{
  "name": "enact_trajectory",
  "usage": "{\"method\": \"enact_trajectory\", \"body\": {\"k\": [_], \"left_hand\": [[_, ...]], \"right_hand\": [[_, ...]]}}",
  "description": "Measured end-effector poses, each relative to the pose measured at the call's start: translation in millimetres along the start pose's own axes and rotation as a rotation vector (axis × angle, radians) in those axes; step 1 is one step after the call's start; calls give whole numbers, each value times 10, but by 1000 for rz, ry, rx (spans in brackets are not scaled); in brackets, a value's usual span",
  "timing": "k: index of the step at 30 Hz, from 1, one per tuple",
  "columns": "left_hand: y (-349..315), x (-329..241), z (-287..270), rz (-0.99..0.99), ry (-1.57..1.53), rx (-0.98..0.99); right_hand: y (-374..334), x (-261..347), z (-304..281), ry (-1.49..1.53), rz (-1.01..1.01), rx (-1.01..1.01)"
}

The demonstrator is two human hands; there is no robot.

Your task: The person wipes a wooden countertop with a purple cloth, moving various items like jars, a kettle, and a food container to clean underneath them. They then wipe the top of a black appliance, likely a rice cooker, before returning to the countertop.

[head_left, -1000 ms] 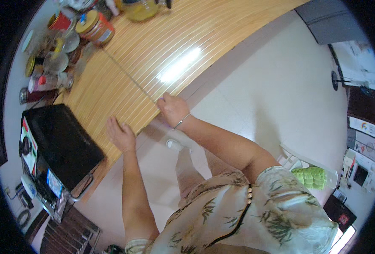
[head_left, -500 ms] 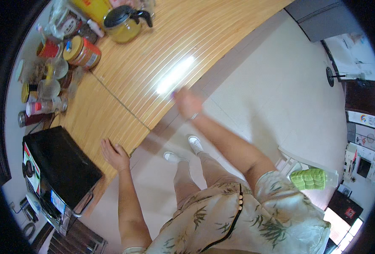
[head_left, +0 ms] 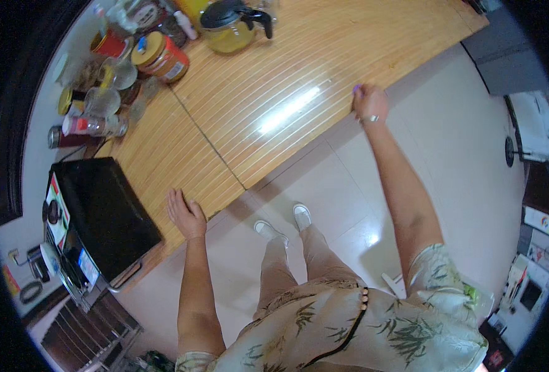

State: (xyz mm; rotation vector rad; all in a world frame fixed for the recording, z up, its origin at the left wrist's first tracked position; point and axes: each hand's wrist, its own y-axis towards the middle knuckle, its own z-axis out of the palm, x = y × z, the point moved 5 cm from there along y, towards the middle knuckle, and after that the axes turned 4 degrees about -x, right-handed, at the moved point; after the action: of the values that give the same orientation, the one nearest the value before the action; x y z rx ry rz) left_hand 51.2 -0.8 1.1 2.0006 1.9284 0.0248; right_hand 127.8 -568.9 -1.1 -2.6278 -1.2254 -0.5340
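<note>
My left hand (head_left: 186,214) lies flat on the wooden tabletop (head_left: 181,146) by its near edge, fingers stretched out, beside a black oven-like appliance (head_left: 104,214). Farther right, at the table's edge, is my right hand (head_left: 370,102), with a bracelet at the wrist. Its fingers are closed round a small purple thing (head_left: 356,90); only a bit of it shows, so its kind is hidden. Across the table stands a glass teapot (head_left: 228,37) with a black lid and yellowish liquid inside.
Left of the teapot a jar with a yellow lid (head_left: 161,59) stands among several glasses, bottles and a red cup (head_left: 107,44). A dark metal rack (head_left: 88,335) is at the lower left. A grey cabinet (head_left: 510,53) stands past the table's right end.
My right hand has swept right and farther away along the table edge, still with the purple thing. My left hand stays flat on the table. The view has shifted a little.
</note>
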Motion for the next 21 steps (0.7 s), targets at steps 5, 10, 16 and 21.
{"method": "enact_trajectory", "body": {"k": [5, 10, 16, 21], "left_hand": [[-1, 16, -39, -48, -25, 5], [-11, 56, -20, -54, -5, 32], [-23, 8, -37, -75, -58, 37], [-1, 5, -10, -81, -57, 45]], "right_hand": [[-1552, 1184, 276, 64, -447, -42], [-1946, 1770, 502, 34, -706, 166], [-978, 1039, 67, 51, -367, -80], [-1944, 1745, 632, -4, -494, 19]]}}
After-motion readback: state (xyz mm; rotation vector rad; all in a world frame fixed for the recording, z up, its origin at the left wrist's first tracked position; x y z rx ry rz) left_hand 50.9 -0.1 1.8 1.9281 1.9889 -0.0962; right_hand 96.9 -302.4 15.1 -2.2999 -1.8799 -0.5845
